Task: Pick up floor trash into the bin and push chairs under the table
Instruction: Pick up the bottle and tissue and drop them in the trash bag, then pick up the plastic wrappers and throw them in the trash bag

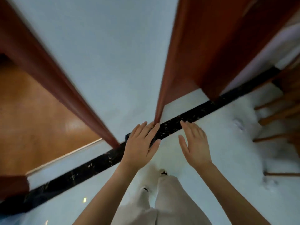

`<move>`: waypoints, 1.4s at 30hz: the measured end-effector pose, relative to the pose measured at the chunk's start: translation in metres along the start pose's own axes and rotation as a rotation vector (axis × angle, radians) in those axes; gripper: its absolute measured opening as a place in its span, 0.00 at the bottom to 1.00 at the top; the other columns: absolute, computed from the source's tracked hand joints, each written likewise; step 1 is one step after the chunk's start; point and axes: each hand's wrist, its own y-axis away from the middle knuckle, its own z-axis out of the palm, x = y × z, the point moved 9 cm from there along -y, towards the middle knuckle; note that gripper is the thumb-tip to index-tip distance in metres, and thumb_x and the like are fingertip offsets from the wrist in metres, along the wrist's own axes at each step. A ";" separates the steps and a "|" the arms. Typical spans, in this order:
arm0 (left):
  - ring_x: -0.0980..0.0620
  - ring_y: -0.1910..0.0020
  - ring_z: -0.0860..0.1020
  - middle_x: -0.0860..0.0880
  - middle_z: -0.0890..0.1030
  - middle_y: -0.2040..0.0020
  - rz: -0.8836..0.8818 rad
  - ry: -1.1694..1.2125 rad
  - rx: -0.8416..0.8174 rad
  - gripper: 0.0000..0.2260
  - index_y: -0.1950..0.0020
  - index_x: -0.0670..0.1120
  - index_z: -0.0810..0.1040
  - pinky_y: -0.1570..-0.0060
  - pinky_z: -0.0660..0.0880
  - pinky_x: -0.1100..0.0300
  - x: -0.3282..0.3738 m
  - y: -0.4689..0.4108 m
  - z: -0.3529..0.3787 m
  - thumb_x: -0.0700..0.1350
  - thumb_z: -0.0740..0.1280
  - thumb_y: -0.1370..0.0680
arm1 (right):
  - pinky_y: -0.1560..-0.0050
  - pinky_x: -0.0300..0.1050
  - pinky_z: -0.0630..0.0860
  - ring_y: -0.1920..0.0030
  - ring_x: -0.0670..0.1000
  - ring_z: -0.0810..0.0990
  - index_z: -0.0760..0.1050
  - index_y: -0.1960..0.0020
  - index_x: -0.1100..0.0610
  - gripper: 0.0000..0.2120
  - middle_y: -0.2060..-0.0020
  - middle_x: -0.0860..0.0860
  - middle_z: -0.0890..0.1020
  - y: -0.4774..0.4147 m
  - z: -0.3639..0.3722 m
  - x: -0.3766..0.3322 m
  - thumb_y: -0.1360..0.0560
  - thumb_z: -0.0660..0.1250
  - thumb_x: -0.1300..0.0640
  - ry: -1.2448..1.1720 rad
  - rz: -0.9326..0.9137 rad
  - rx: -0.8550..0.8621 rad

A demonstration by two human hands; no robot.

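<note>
My left hand and my right hand are stretched out in front of me, palms down, fingers apart, holding nothing. Both hover over a black marble strip set in the white floor. A chair with thin wooden legs stands at the right edge, apart from my right hand. Something small and pale lies on the floor near the chair legs, too blurred to tell what it is. No bin is in view.
A reddish wooden door frame rises on the left and a second wooden post on the right, with pale wall between them. A brown wooden floor lies beyond the left frame. My legs in pale trousers stand below.
</note>
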 end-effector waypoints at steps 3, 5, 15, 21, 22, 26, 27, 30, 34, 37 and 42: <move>0.46 0.28 0.67 0.48 0.71 0.29 0.122 0.006 -0.090 0.25 0.26 0.48 0.67 0.30 0.63 0.46 0.027 0.009 0.012 0.58 0.48 0.17 | 0.28 0.59 0.64 0.28 0.60 0.67 0.64 0.24 0.55 0.28 0.30 0.57 0.73 0.062 -0.014 0.024 0.18 0.46 0.43 0.018 0.177 0.045; 0.48 0.28 0.66 0.49 0.70 0.28 0.192 0.003 -0.145 0.25 0.25 0.49 0.66 0.29 0.63 0.48 0.042 0.012 0.023 0.59 0.47 0.17 | 0.30 0.57 0.64 0.28 0.60 0.68 0.65 0.25 0.54 0.28 0.30 0.56 0.74 0.105 -0.022 0.044 0.18 0.46 0.42 0.035 0.310 0.080; 0.49 0.27 0.64 0.49 0.70 0.28 0.638 0.061 -0.380 0.26 0.25 0.49 0.65 0.30 0.65 0.47 0.198 -0.011 0.100 0.60 0.47 0.18 | 0.30 0.55 0.65 0.29 0.59 0.69 0.67 0.25 0.54 0.29 0.31 0.55 0.75 0.294 -0.116 0.141 0.20 0.47 0.41 0.071 0.870 0.381; 0.50 0.26 0.63 0.49 0.69 0.27 0.818 0.058 -0.455 0.25 0.25 0.49 0.65 0.28 0.60 0.51 0.325 -0.009 0.158 0.58 0.48 0.18 | 0.31 0.57 0.68 0.30 0.57 0.70 0.66 0.25 0.54 0.29 0.31 0.54 0.75 0.399 -0.154 0.213 0.20 0.48 0.41 0.042 1.077 0.507; 0.50 0.26 0.64 0.49 0.69 0.27 0.827 0.057 -0.467 0.25 0.25 0.49 0.65 0.28 0.59 0.52 0.342 -0.006 0.172 0.58 0.48 0.18 | 0.31 0.57 0.68 0.30 0.57 0.70 0.66 0.25 0.54 0.29 0.31 0.54 0.75 0.414 -0.156 0.227 0.20 0.48 0.41 0.035 1.097 0.514; 0.51 0.26 0.63 0.50 0.69 0.27 0.811 0.053 -0.510 0.26 0.24 0.50 0.64 0.27 0.59 0.53 0.405 0.008 0.232 0.60 0.46 0.18 | 0.31 0.55 0.68 0.29 0.56 0.69 0.65 0.25 0.54 0.30 0.31 0.53 0.74 0.463 -0.168 0.285 0.21 0.48 0.39 0.003 1.146 0.491; 0.51 0.26 0.63 0.50 0.68 0.27 0.799 0.057 -0.515 0.27 0.24 0.51 0.64 0.27 0.59 0.53 0.422 0.011 0.245 0.61 0.45 0.18 | 0.31 0.55 0.68 0.30 0.56 0.69 0.65 0.25 0.54 0.30 0.31 0.54 0.74 0.472 -0.173 0.300 0.21 0.48 0.39 -0.001 1.150 0.478; 0.52 0.26 0.62 0.52 0.68 0.26 0.776 0.058 -0.531 0.27 0.24 0.51 0.64 0.27 0.58 0.55 0.470 0.017 0.279 0.61 0.45 0.19 | 0.32 0.55 0.69 0.30 0.56 0.70 0.66 0.25 0.54 0.30 0.31 0.54 0.74 0.489 -0.192 0.344 0.21 0.49 0.40 0.000 1.135 0.432; 0.51 0.27 0.64 0.51 0.69 0.27 0.767 0.046 -0.550 0.27 0.25 0.51 0.64 0.29 0.59 0.55 0.523 0.007 0.312 0.60 0.47 0.19 | 0.33 0.54 0.70 0.31 0.56 0.71 0.66 0.26 0.54 0.29 0.32 0.54 0.74 0.493 -0.220 0.401 0.21 0.50 0.41 0.010 1.101 0.392; 0.51 0.27 0.64 0.51 0.69 0.27 0.740 0.032 -0.554 0.26 0.24 0.51 0.64 0.29 0.59 0.56 0.547 -0.017 0.336 0.60 0.47 0.20 | 0.33 0.53 0.70 0.31 0.56 0.71 0.66 0.26 0.54 0.29 0.32 0.54 0.74 0.481 -0.231 0.442 0.21 0.50 0.41 -0.005 1.079 0.379; 0.50 0.27 0.64 0.51 0.68 0.27 0.731 0.007 -0.586 0.27 0.24 0.51 0.64 0.28 0.61 0.53 0.575 -0.074 0.382 0.60 0.48 0.20 | 0.33 0.54 0.70 0.31 0.56 0.71 0.66 0.26 0.55 0.28 0.32 0.54 0.74 0.443 -0.232 0.515 0.21 0.52 0.42 -0.019 1.065 0.358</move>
